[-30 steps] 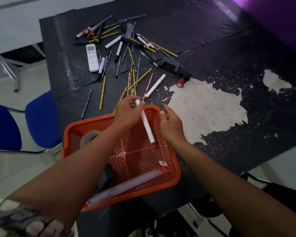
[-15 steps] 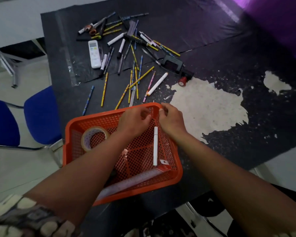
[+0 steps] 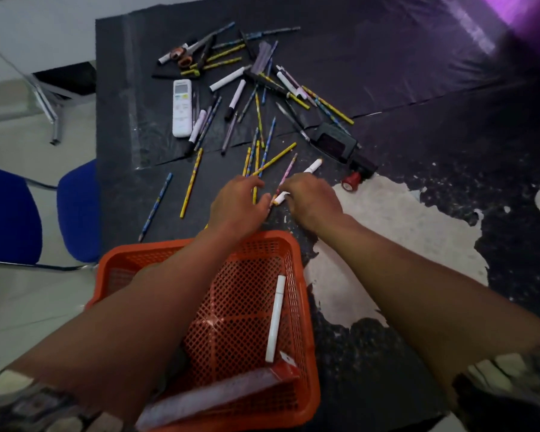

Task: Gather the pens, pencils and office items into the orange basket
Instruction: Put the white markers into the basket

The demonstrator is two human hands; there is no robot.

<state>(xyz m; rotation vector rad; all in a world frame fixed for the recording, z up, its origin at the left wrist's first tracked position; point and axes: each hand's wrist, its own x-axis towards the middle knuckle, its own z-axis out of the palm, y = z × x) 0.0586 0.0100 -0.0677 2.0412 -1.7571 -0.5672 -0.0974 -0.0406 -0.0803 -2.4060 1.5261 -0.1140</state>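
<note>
Left hand: the left hand (image 3: 236,202) is out past the basket's far rim, down on the table among the nearest pencils, fingers loosely curled. Can't really tell if it has hold of anything.

Right hand: the right hand (image 3: 312,199) is right next to it, fingers curled over a white marker (image 3: 313,165) lying on the table. One end pokes out beyond the knuckles, the other end shows at the thumb side. Looks like a grip, though it's a bit blurry.

Basket: the orange basket (image 3: 296,260) sits at the near edge of the table, both forearms reaching over it. Inside there's a white pen (image 3: 275,318) lying along the right wall, plus a clear ruler (image 3: 212,397) across the near end.

Loose stuff: a scatter of pencils and pens (image 3: 259,120) spread over the far half of the black table (image 3: 418,88), well apart from the basket. A white remote (image 3: 181,108) lies at the left of the pile, a black stapler (image 3: 334,141) at the right, and a little red stamp (image 3: 349,183) just beside that.

Off to the side: blue chair (image 3: 10,213) left of the table.
</note>
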